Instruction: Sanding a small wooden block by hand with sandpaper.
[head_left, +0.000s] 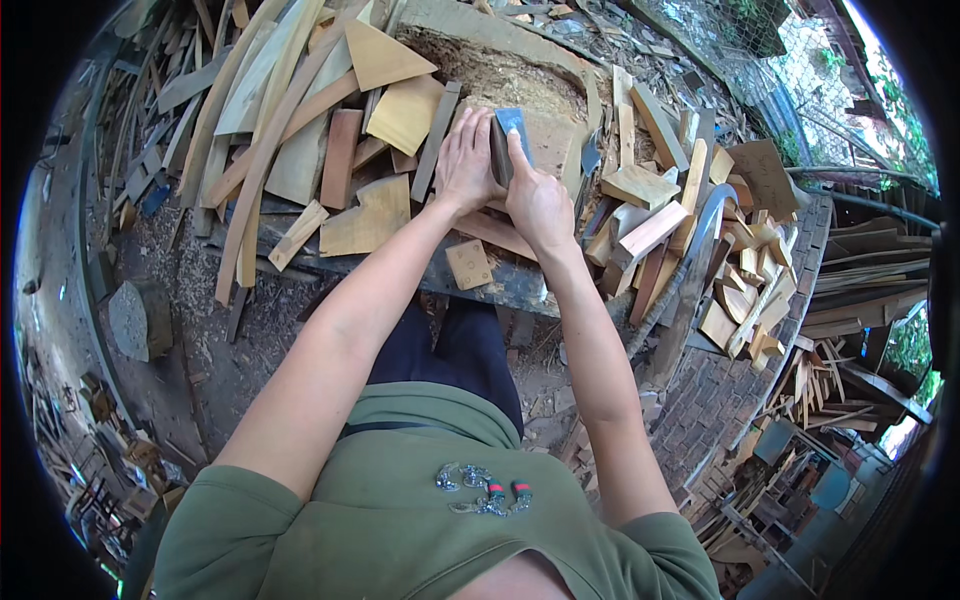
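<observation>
A dark wooden block (500, 157) stands between my hands over the worn wooden bench. My left hand (468, 166) grips it from the left, fingers pointing away from me and thumb across the near end. On its right side lies a flat blue piece, apparently sandpaper (512, 120). My right hand (538, 208) holds this piece against the block, index finger stretched along it. Below my wrists, a small square wooden block (470, 265) with round marks sits at the bench's near edge (517, 291). A reddish wooden strip (496, 234) lies just beyond it.
Long curved boards (259, 142) and flat offcuts, including a yellowish board (407, 112), crowd the left. Several wood blocks (641, 187) are heaped at the right, beside a bow-shaped tool with a blue curved end (712, 206). A stump (140, 319) stands on the left floor.
</observation>
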